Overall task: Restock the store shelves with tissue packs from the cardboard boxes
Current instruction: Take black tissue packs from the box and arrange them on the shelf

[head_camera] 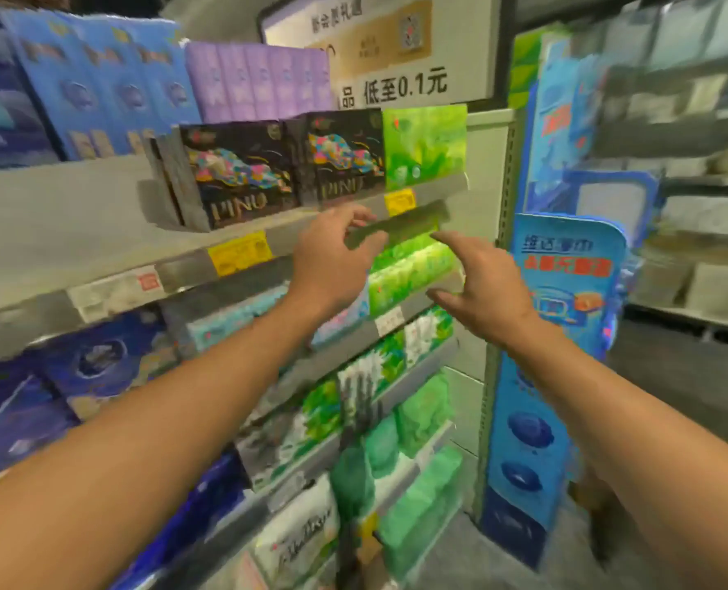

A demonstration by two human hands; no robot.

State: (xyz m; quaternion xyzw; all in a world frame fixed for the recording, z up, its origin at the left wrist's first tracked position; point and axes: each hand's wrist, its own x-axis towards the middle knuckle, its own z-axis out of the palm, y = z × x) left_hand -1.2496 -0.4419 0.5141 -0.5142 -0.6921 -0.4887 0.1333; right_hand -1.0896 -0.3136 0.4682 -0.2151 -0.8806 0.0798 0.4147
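Hands raised mid-frame before shelves: left hand [332, 253] and right hand [481, 283] both released, nothing held. Green tissue packs [413, 270] seated on shelf between them. Black boxes [234, 176] overhang upper-left ledge; could be knocked off if brushed.

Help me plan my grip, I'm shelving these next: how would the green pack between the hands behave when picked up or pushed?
The green pack looks film-wrapped and glossy, so probably a little slippery. It shows rounded, bulging lobes, so likely soft and squashy, and light for its bulk. It lies on its side, so tipping seems unlikely. The left hand and right hand are open and hold nothing.
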